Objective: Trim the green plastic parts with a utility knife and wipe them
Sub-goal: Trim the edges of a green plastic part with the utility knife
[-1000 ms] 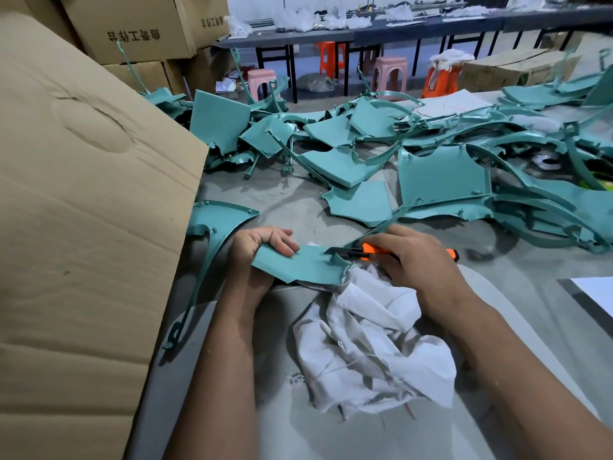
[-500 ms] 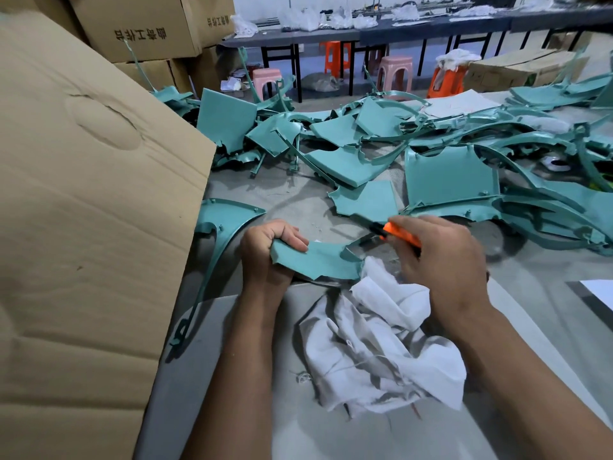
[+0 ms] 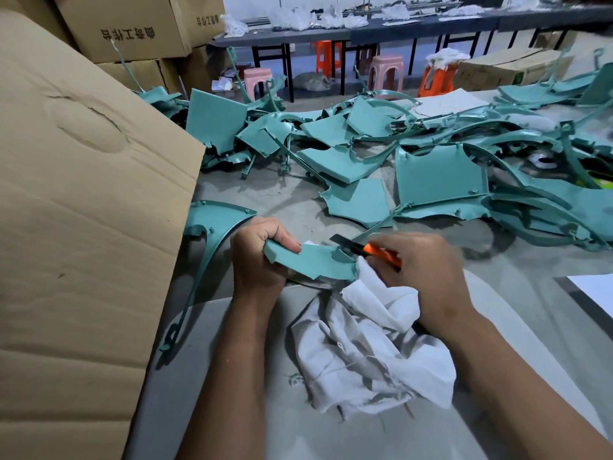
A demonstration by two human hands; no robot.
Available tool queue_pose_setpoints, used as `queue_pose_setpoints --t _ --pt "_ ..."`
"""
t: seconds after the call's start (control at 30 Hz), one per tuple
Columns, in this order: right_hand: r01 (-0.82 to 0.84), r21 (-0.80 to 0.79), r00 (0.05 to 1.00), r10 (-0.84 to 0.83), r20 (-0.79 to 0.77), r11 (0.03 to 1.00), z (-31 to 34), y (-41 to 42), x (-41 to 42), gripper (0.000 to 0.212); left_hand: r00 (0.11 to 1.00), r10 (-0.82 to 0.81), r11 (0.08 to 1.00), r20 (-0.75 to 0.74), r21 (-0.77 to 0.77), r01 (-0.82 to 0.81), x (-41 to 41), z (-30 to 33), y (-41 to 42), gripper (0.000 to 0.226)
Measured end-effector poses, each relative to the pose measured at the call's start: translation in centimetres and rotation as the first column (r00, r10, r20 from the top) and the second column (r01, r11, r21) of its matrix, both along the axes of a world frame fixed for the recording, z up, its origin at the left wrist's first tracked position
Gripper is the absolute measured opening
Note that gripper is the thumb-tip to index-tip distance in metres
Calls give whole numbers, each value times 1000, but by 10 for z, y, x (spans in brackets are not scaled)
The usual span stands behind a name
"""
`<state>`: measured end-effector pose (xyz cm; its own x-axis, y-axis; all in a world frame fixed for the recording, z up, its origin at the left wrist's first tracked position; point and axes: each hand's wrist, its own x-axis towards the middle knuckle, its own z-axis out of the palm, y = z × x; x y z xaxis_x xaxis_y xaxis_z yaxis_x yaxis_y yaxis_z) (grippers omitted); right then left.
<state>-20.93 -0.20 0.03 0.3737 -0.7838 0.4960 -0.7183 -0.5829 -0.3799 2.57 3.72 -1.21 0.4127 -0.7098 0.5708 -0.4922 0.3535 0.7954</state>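
Since a second ago the left hand (image 3: pixel 257 257) is tipping the green part (image 3: pixel 311 262) up on edge and gripping its left end harder, while the knife (image 3: pixel 368 250) is coming round so its blade is now pointing toward ten o'clock instead of lying flat across the part.

Nearest, the white rag (image 3: pixel 371 346) is lying crumpled at six o'clock, its upper folds touching the part and tucked under the right hand (image 3: pixel 421 277). That hand is curling round the orange knife handle; the left is wrapping its fingers and thumb round the part's thick end. The part is sitting just above the rag at mid-frame, its long axis running from nine to three o'clock, its curved edge facing the person and its right end meeting the blade.

To trim well, I judge the blade should be shaving shallowly away from the holding fingers, with the part braced steady.

Farther off, from twelve to three o'clock, a pile of green parts (image 3: pixel 438 174) is waiting on the table (image 3: pixel 265 194), and a cardboard box (image 3: pixel 83 227) is standing at nine o'clock.
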Motion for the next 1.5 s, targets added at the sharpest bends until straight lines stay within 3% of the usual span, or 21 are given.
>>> queue_pose_setpoints --t 0.13,0.23,0.33,0.43,0.57,0.7,0.8,0.9,1.07,1.13,1.27,1.33,1.5 --pt "292 66 956 -290 -40 954 -2 -17 -12 13 999 17 1000 46 -16 -16 1 1 2 12" --pt "395 -58 917 -397 -26 917 1 -21 -20 9 996 16 999 91 -48 -12 0 4 4 17" --pt "189 -131 982 -184 49 973 2 -9 -9 10 994 11 997 110 -74 -3 0 6 4 25" --pt "17 -49 1000 -18 -20 999 -2 0 4 15 996 25 999 91 -45 -21 4 5 5 37" --pt "304 54 952 -302 -44 951 -2 -19 -11 15 999 38 999 3 9 -38 8 6 6 46" --pt "456 -61 889 -457 -18 888 -1 -26 -24 13 994 33 999 -104 37 -29 0 13 10 20" --pt "266 -145 964 -261 52 953 0 -17 -18 11 988 92 994 -122 63 -85 3 14 10 29" --pt "14 -68 999 -17 -52 998 -2 -10 -3 13 980 119 991 -162 84 -107 4 16 10 28" --pt "353 -60 935 -355 -25 934 -6 -26 -19 12 975 153 984 -159 112 -136 8 17 16 22" --pt "339 -106 941 -339 22 935 -5 -25 -23 12 971 191 977 -144 119 -175 10 15 15 21" --pt "82 -123 997 -80 20 989 -6 -12 -11 12 876 397 915 -275 192 -354 6 12 13 14" --pt "30 -78 998 -34 -53 996 -8 -11 -7 13 833 460 887 -308 201 -416 1 15 15 32" --pt "272 -43 961 -274 -42 961 -10 -23 -13 16 776 548 829 -312 327 -454 -1 17 14 40"
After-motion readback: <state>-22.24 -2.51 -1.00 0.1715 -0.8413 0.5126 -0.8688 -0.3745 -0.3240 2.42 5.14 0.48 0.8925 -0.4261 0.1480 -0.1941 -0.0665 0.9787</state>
